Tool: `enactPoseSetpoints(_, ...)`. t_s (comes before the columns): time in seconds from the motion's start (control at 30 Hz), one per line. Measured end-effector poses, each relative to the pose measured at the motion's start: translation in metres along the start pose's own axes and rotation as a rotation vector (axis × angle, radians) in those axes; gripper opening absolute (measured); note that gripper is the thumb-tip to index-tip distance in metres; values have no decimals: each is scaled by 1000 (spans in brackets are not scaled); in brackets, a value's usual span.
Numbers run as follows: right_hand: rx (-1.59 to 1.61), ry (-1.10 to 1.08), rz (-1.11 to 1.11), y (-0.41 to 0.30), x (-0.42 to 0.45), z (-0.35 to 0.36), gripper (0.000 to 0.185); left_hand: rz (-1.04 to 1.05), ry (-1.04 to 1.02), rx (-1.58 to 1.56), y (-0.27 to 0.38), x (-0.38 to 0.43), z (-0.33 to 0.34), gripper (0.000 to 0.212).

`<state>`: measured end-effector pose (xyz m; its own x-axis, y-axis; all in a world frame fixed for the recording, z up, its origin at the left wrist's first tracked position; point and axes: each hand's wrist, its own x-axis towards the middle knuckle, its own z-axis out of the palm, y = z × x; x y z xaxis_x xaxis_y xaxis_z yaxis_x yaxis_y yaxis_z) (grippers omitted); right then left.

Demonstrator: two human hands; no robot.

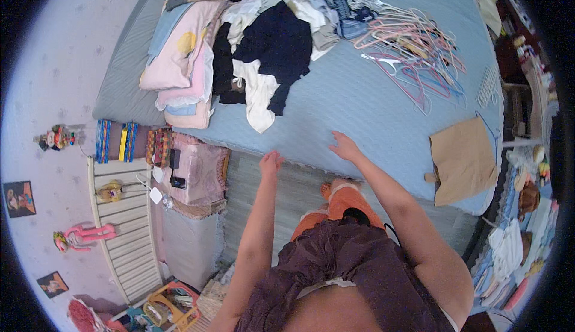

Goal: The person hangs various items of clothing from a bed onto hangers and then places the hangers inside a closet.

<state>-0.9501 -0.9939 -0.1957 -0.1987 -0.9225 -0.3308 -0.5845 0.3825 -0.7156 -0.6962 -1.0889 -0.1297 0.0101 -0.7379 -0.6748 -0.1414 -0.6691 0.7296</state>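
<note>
My left hand (271, 163) is held near the bed's front edge, with its fingers slightly curled and nothing seen in it. To its right, my right hand (345, 146) is over the blue quilted mattress cover (310, 112), fingers apart and empty. Beyond them lies a black garment (278, 40), spread over other clothes, with a white garment (260, 98) hanging out below it. A tangled heap of clothes hangers (417, 58) lies at the upper right. A brown garment (465, 161) lies flat at the bed's right, beside a blue hanger.
Folded pink bedding (170, 62) is stacked at the bed's left. A cloth-covered bedside table (197, 166) holds a phone and a charger, next to a white slatted headboard (126, 224). Grey floor (247, 188) shows between the bed and me. Piled clothes (507, 251) are at the far right.
</note>
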Motion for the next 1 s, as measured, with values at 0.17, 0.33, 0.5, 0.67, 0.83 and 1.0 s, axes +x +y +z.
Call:
enactPoseSetpoints(0.17,-33,-103,-93,-64,87,-5,59,-82,-202,-185,-41,7,-15,30)
enactPoseSetpoints(0.33,-119,-10,-66,-68,185,-22,58,-247,-293,-186,-29,24,-10,33)
enactPoseSetpoints(0.5,-198,103,-90,-92,304,-43,56,-199,-153,-142,30,76,-34,34)
enactPoseSetpoints(0.67,-328,250,-138,-136,408,-92,55,-73,-25,-215,86,111,-40,39)
enactPoseSetpoints(0.83,-477,403,-249,-169,497,-120,59,-184,43,-276,87,119,-34,33)
enactPoseSetpoints(1.0,-548,355,-228,-172,538,-124,60,-302,38,-310,72,112,-13,29)
